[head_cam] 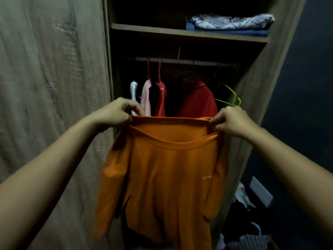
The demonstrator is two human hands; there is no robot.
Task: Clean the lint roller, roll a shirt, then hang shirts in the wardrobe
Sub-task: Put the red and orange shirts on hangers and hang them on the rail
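Observation:
An orange shirt (167,170) hangs stretched in front of the open wardrobe. My left hand (115,112) pinches its left shoulder and my right hand (232,121) pinches the right one, so the neckline sags between them. A green hanger (232,98) sits just above my right hand; whether that hand also holds it, I cannot tell. On the rail (180,61) behind hang a pink shirt (146,98), a narrow red garment (161,98) and a wider red shirt (198,101). No lint roller is in view.
The closed wardrobe door (54,87) fills the left side. A shelf (180,32) above the rail carries folded cloths (230,23). A white hanger (133,91) hangs at the rail's left. Loose clothes (246,222) lie on the floor at lower right, beside a dark wall.

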